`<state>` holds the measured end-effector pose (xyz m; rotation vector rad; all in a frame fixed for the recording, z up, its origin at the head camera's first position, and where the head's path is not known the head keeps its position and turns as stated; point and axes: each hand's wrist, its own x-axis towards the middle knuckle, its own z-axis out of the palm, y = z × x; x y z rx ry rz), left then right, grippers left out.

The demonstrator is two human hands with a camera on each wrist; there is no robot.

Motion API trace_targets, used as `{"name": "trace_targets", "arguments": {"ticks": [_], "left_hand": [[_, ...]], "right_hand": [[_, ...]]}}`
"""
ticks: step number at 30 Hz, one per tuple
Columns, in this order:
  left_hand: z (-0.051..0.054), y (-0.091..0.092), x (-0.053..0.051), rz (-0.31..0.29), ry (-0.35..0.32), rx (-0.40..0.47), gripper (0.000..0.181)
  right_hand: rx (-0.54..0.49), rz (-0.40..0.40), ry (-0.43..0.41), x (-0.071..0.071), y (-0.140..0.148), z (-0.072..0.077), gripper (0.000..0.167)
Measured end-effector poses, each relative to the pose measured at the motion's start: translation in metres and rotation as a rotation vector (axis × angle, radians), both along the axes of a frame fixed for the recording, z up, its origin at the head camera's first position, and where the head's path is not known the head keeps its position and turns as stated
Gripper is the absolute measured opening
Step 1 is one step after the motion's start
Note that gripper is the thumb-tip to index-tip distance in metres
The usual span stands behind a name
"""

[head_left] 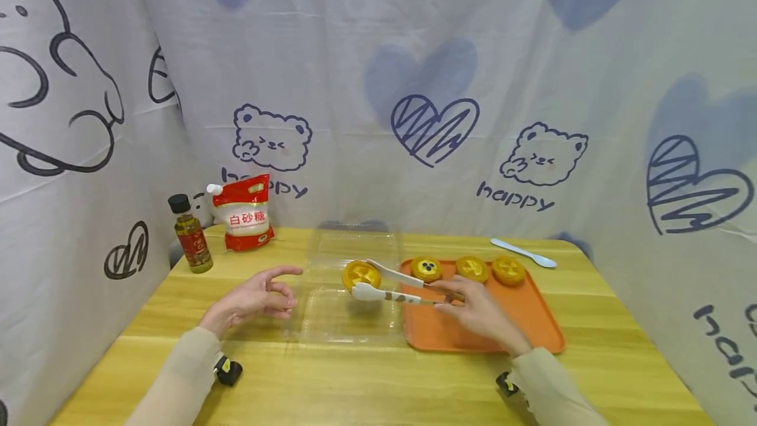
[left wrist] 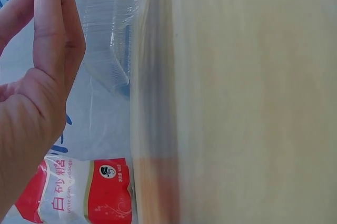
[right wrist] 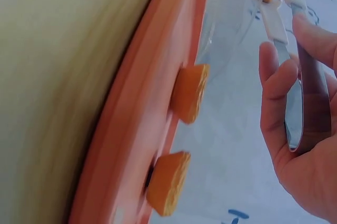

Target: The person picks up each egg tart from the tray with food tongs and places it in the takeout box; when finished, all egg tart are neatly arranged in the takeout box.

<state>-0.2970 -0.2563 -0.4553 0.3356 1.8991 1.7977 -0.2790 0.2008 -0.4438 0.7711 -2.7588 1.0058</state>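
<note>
My right hand (head_left: 473,311) grips a pair of food tongs (head_left: 396,296) with white tips and metal arms. Between the tips is an egg tart (head_left: 362,275), held above the clear plastic box (head_left: 349,331). In the right wrist view the thumb and fingers wrap the metal arms of the tongs (right wrist: 315,95). My left hand (head_left: 260,298) hovers just left of the box, fingers loosely bent and holding nothing. The orange tray (head_left: 491,331) lies right of the box. Along its far side sit a tart with dark berries (head_left: 426,269) and two plain-topped tarts (head_left: 471,269).
A red and white sugar bag (head_left: 245,215) stands at the back left, beside a dark-capped oil bottle (head_left: 194,238). Behind the tray lies a pale blue spoon (head_left: 526,254). Printed curtains (head_left: 355,150) enclose the wooden table (head_left: 355,386).
</note>
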Motion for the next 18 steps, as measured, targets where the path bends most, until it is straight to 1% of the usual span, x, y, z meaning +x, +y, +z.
{"name": "trace_targets", "arguments": {"ticks": [4, 6, 8, 15, 18], "left_hand": [[0.002, -0.001, 0.001, -0.005, 0.000, -0.007, 0.079], [0.004, -0.001, 0.000, -0.011, 0.003, -0.009, 0.079], [0.003, -0.002, 0.001, -0.009, 0.002, -0.007, 0.080], [0.004, -0.002, 0.001, -0.005, -0.013, 0.002, 0.082], [0.004, -0.002, 0.001, -0.003, -0.014, 0.004, 0.081]], "right_hand": [[0.009, 0.025, 0.007, 0.001, -0.012, 0.003, 0.037], [0.021, 0.027, 0.002, 0.001, -0.016, 0.004, 0.037], [0.038, 0.030, -0.003, 0.001, -0.019, 0.004, 0.037], [0.097, 0.049, 0.042, 0.000, -0.030, 0.007, 0.036], [0.122, 0.052, 0.045, -0.002, -0.035, 0.008, 0.036]]}}
